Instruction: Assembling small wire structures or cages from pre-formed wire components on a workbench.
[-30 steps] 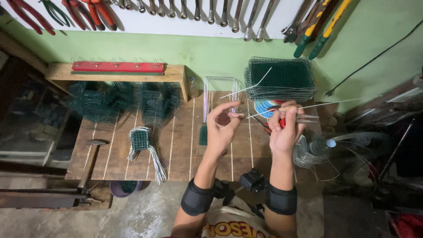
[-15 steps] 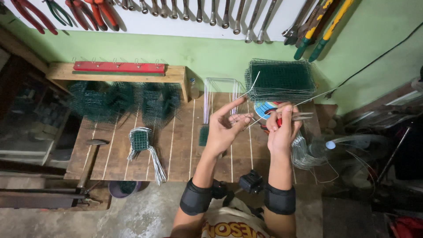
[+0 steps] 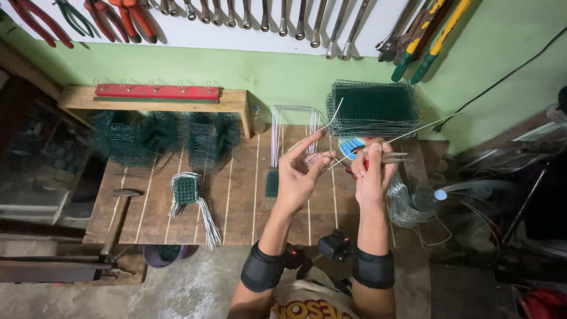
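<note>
Thin bare wire (image 3: 331, 127), bent and springy, held up over the middle of the wooden bench (image 3: 236, 207), one end kinked toward twelve o'clock, another long strand running out toward two o'clock. Likely light and stiff enough to hold a bend, yet whippy at the free ends and slick where bare; best taken close to the bend, not out at the tips. Left hand (image 3: 301, 174) half open, thumb and forefinger pinching the wire, other fingers spread. Right hand (image 3: 372, 171) clenched around the red handles of pliers (image 3: 393, 158), nose pointing to three o'clock, gripping the wire just beside the left fingertips. At one o'clock from the hands, a stack of green mesh panels (image 3: 372, 109). At nine o'clock, a small mesh piece with loose wires (image 3: 189, 195), and farther out a hammer (image 3: 121, 207). At ten o'clock, folded mesh cages (image 3: 159, 139) under a wooden shelf (image 3: 153, 97). At twelve o'clock, wrenches and pliers hanging on the wall (image 3: 266, 12).
</note>
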